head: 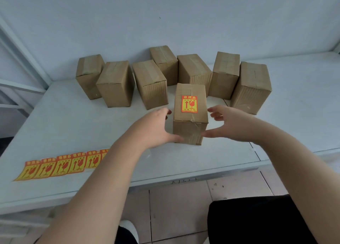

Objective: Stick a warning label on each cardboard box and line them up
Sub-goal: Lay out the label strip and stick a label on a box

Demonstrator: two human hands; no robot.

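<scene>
A cardboard box point(189, 129) stands upright near the middle of the white table point(73, 125), with a red and yellow warning label point(189, 104) stuck on its top. My left hand point(156, 125) is at its left side and my right hand point(226, 125) at its right side, fingers spread, both thumbs touching the box's lower front. Several unlabelled boxes point(116, 85) stand in a loose cluster behind it. A strip of warning labels point(60, 165) lies flat near the table's front left edge, its right end hidden by my left forearm.
The table's front edge point(184, 177) runs just below my forearms, over a tiled floor. A white wall rises behind the boxes, and a metal frame point(22, 89) stands at the left. A second table surface point(303, 114) adjoins on the right.
</scene>
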